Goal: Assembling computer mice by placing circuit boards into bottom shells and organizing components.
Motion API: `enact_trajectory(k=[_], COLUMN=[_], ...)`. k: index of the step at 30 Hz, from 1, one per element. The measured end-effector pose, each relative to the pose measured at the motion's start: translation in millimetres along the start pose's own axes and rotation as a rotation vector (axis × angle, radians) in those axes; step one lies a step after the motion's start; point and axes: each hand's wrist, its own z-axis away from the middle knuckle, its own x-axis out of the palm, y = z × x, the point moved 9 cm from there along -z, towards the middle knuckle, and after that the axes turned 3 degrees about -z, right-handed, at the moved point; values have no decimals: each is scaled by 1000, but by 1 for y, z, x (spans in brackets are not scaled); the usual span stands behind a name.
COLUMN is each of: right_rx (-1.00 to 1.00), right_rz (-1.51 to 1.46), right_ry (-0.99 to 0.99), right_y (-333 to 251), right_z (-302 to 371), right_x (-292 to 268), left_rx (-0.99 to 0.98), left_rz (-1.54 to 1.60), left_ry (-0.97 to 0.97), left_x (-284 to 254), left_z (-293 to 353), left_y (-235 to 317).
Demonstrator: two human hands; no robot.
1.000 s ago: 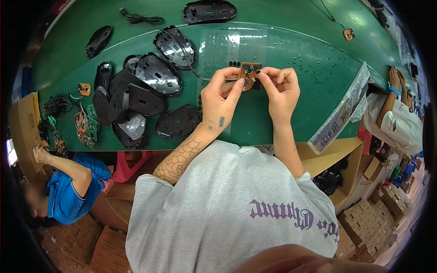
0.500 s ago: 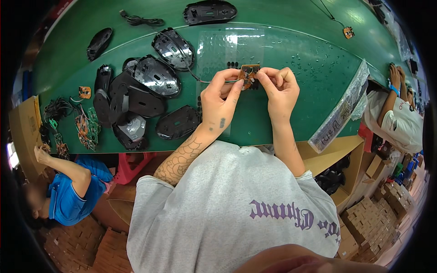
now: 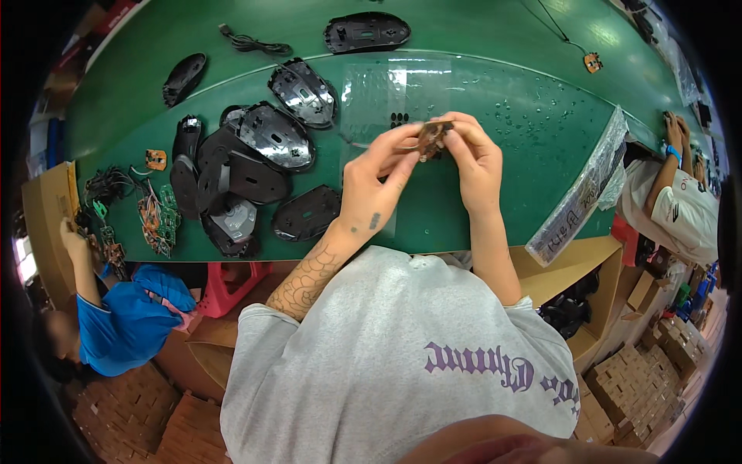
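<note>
We hold the small brown circuit board [image 3: 435,133] up between both hands, over the green bench [image 3: 433,220] and close to the clear plastic sheet [image 3: 363,87]. Our left hand [image 3: 372,179] has its thumb and fingers drawn narrow on the board's left side; our right hand [image 3: 479,172] pinches the right side, thumb on the near face and fingers behind. The board sits tilted, so we cannot tell exactly which part each fingertip presses. To handle it well, we judge it best to grip by the edges, lightly and evenly, so that neither thumb bends the board or leans on the raised parts. A dark cable [image 3: 354,143] runs in from the left toward our left fingers; where it ends is hidden there, so we should give it slack and avoid any tug. Turning the board's face up toward us would show the fine parts better than twisting our wrists around it. The row of small black pads [image 3: 399,118] lies just beyond our fingers, and the black mouse shells [image 3: 276,141] lie to our left, so we want our knuckles and the cable clear of both.
</note>
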Motion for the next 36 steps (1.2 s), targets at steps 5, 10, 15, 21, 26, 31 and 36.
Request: enact_trajectory(k=[5, 10, 15, 21, 26, 31, 36], right_rx=[134, 146, 182, 102, 180, 131, 119], right_rz=[-352, -548, -508, -400, -352, -369, -374], right_ry=[209, 191, 240, 77, 195, 131, 121], right_y=[14, 12, 22, -2, 23, 18, 22], right_z=[0, -7, -4, -6, -3, -1, -4], right_x=[-25, -21, -27, -10, -9, -8, -9], left_rx=[163, 452, 403, 369, 348, 207, 293], left_rz=[-356, -872, -932, -930, -999, -896, -945], left_ry=[20, 31, 18, -87, -100, -111, -104], left_x=[-8, -8, 6, 13, 4, 6, 8], left_z=[-8, -28, -36, -48, -42, -39, -39], left_y=[28, 30, 20, 15, 13, 15, 15])
